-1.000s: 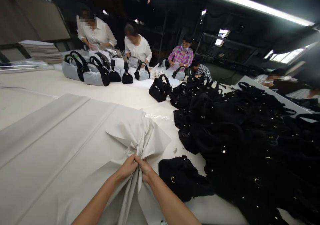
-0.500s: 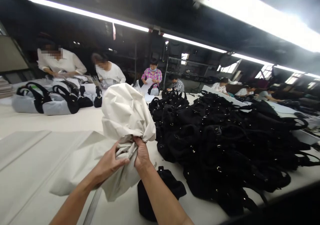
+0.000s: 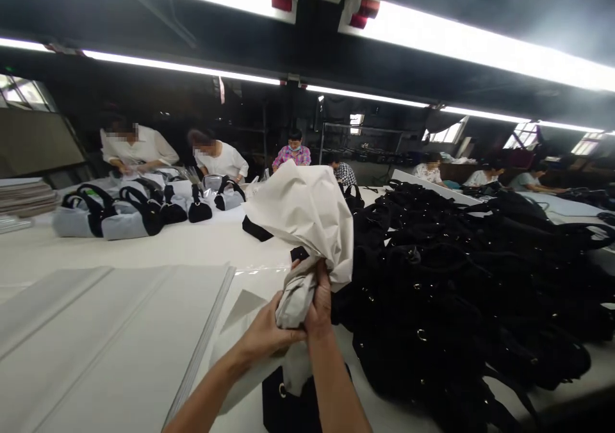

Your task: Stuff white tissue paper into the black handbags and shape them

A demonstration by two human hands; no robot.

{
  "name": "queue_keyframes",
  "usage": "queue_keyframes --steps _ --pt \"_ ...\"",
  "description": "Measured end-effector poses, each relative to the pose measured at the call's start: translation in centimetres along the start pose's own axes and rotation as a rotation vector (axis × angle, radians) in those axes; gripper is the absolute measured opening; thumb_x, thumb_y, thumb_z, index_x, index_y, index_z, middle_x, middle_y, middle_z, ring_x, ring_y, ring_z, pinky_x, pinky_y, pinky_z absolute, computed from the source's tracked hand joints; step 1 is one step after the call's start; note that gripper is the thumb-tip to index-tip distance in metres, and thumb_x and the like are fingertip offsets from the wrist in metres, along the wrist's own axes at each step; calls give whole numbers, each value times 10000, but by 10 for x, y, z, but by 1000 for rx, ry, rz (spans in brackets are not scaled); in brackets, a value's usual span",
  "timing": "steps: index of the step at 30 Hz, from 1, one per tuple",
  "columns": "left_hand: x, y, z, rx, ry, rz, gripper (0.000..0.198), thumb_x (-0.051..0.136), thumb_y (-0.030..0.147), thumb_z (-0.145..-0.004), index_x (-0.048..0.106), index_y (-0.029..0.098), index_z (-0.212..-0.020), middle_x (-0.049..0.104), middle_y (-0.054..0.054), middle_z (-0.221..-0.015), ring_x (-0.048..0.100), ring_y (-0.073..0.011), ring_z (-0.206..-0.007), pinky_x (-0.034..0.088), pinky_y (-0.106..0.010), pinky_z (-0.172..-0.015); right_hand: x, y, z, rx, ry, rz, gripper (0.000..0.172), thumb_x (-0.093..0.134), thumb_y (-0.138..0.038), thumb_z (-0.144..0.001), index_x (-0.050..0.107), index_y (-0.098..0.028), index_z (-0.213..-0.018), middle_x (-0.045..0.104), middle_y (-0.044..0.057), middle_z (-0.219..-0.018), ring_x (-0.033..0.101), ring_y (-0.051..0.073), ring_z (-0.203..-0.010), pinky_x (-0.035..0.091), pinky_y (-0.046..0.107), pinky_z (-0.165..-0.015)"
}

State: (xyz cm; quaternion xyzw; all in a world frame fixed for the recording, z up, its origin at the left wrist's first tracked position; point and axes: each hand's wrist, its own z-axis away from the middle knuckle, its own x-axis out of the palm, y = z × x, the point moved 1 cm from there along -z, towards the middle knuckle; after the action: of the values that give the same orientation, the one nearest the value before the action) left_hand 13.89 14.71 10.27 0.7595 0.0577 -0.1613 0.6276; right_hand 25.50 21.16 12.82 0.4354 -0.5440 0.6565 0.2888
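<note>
A crumpled off-white sheet, paper-like (image 3: 307, 209), is bunched up above the table, its upper part puffed out and its middle squeezed narrow. My left hand (image 3: 271, 327) wraps the gathered part from the left, fingers closed on it. On the right side, my right hand (image 3: 319, 302) grips the same gathered part, close against the left. Below my hands lies a black bag (image 3: 291, 401) with a gold-coloured ring, partly hidden by the sheet and my right forearm. A stack of flat off-white sheets (image 3: 120, 337) lies to the left.
A large heap of black bags (image 3: 456, 279) covers the table's right side. Grey-and-black bags (image 3: 129, 221) stand at the back left, beside a pile of flat stock (image 3: 29, 196). Several people work across the table, one in a plaid shirt (image 3: 293, 156). Lights hang overhead.
Both hands have carried the bunched sheet to the right, off the stack of flat sheets, and squeezed it tighter. The view has shifted too.
</note>
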Motion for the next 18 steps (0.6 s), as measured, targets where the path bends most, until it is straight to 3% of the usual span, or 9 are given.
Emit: queue_keyframes --steps 3,5,7,9,10,12,14,16,18 --pt "-4 13 0 -22 -103 -320 306 611 170 -684 643 186 -988 693 -41 -868 633 -219 -791 487 -297 -680 -21 -21 26 -167 76 96 283 829 -432 -653 697 -232 -803 707 4 -823 664 211 -937 540 372 -926" --pt "-8 26 -2 43 -74 -673 237 549 113 -677 643 201 -876 675 -51 -829 623 -230 -781 475 -327 -711 -41 -32 47 -275 153 241 298 865 -347 -604 708 -238 -833 713 -1 -870 658 209 -961 519 362 -963" --pt "-9 41 -8 203 -65 -939 267 515 73 -683 644 196 -881 664 -93 -957 619 -275 -932 469 -390 -843 -67 -38 68 -310 252 369 349 865 -323 -600 714 -240 -905 717 11 -959 639 217 -1040 503 353 -983" --pt "-5 51 -22 385 -126 -1054 273 480 51 -719 641 167 -907 620 -139 -1129 552 -320 -1152 397 -456 -1007 -95 -39 89 -242 343 434 374 823 -397 -659 708 -233 -974 715 32 -1016 628 226 -1077 521 359 -946" --pt "-3 52 -31 408 -169 -1097 277 455 35 -739 638 147 -914 618 -152 -1127 536 -328 -1191 361 -477 -1048 -109 -39 100 -145 357 472 385 786 -443 -699 702 -219 -1001 716 51 -1027 638 233 -1059 539 373 -909" --pt "4 45 -50 324 -262 -1189 290 399 6 -777 626 115 -920 652 -147 -950 620 -313 -1052 412 -474 -985 -128 -38 124 103 338 639 412 726 -498 -753 703 -173 -1006 724 93 -979 676 245 -931 569 395 -805" --pt "14 33 -62 255 -334 -1244 297 390 -15 -780 616 102 -932 659 -130 -821 665 -296 -875 476 -431 -840 -131 -42 147 158 299 955 370 698 -478 -791 717 -137 -933 725 113 -891 684 237 -800 575 398 -744" --pt "31 25 -66 294 -402 -1226 262 453 -7 -761 615 107 -933 677 -141 -817 672 -300 -823 486 -398 -755 -114 -52 161 -155 244 1327 276 675 -387 -834 721 -141 -949 719 120 -949 679 242 -872 563 414 -832" --pt "54 23 -64 365 -467 -1121 204 540 30 -742 626 127 -900 691 -133 -817 676 -292 -825 485 -382 -755 -84 -61 163 -526 75 1642 358 670 -287 -847 660 -164 -1183 645 141 -1227 587 283 -1170 467 466 -1036"
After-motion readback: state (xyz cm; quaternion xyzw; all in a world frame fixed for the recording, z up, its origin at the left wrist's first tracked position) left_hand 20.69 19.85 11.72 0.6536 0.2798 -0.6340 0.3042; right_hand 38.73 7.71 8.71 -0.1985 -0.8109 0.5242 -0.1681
